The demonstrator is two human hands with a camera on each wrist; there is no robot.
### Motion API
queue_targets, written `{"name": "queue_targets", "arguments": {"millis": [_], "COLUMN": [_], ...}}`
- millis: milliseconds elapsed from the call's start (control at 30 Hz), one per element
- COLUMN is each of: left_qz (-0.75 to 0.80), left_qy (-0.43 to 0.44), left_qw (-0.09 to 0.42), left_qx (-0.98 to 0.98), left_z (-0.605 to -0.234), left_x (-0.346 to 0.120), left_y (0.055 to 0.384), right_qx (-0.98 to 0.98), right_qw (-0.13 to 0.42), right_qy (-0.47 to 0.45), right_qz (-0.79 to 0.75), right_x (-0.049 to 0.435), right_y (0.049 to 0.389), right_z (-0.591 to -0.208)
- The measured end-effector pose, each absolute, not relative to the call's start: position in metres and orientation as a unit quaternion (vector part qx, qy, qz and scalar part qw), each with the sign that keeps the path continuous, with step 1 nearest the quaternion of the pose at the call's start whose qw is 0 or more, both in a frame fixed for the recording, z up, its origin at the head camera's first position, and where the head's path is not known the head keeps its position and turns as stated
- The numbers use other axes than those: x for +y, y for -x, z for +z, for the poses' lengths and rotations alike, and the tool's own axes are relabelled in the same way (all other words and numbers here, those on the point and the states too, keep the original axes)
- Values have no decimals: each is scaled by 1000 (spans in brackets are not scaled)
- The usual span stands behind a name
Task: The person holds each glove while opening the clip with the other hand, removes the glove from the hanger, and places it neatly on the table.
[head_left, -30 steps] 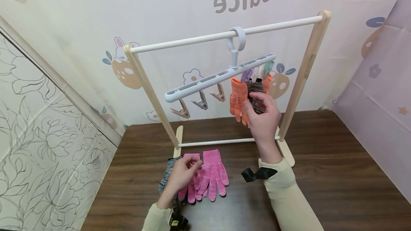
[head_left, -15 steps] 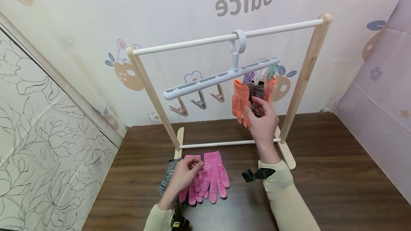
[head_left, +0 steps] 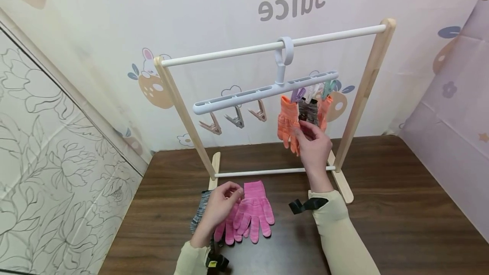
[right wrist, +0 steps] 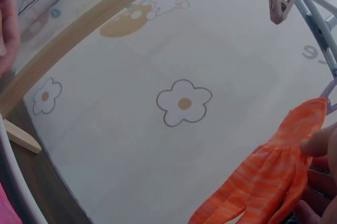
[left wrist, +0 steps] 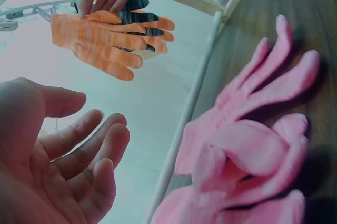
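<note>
My right hand (head_left: pixel 315 147) is raised at the gloves clipped on the hanger's right half. Its thumb and fingers pinch the edge of the nearer orange glove (head_left: pixel 287 119); in the right wrist view the thumb lies on that orange knit (right wrist: pixel 274 166). A dark striped glove (head_left: pixel 308 112) and another orange glove (head_left: pixel 324 109) hang behind, partly hidden by the hand. Purple (head_left: pixel 298 95), white (head_left: pixel 313 92) and green (head_left: pixel 328 89) clips hold them. My left hand (head_left: pixel 218 205) hovers over pink gloves (head_left: pixel 255 211), fingers loosely bent, holding nothing (left wrist: pixel 73 150).
A pale blue hanger (head_left: pixel 244 97) hooks over the white rod (head_left: pixel 225 54) of a wooden stand (head_left: pixel 366 92). Beige (head_left: pixel 212 124) and grey (head_left: pixel 236 118) clips dangle from its left half. A grey striped glove (head_left: pixel 199 215) lies beside the pink ones on the brown table (head_left: pixel 412 211).
The hanger has swung a little, its right end shifting right with the clipped gloves. My right hand has stayed at the orange glove; the left hand keeps nearly the same place.
</note>
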State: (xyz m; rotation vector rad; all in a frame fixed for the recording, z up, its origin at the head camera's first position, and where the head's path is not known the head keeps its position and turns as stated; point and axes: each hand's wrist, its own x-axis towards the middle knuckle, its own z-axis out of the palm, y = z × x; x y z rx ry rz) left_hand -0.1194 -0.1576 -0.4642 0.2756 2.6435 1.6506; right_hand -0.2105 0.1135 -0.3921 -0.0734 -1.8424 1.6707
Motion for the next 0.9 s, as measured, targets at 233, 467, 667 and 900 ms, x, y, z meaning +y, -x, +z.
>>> {"name": "queue_targets", "arguments": {"millis": [233,467,667,900], "left_qz": [550,545,562,598], "left_qy": [-92,-94,-113,-137], "left_qw": [-5,-12,-14,-14], "left_qx": [830,833,819,789], "left_z": [-457,-449,-444,-443], "left_x": [-146,-139,-138,-133], "left_y": [126,128,129,132], "right_qx": [-716,-715,-720,-725], "right_qw": [306,316,317,313], "right_qy": [36,45,46,34], "right_qz": [627,622,616,613], "right_x": [115,114,117,120], "right_y": [211,211,206,196], "right_z": [-391,-394,-396,-398]}}
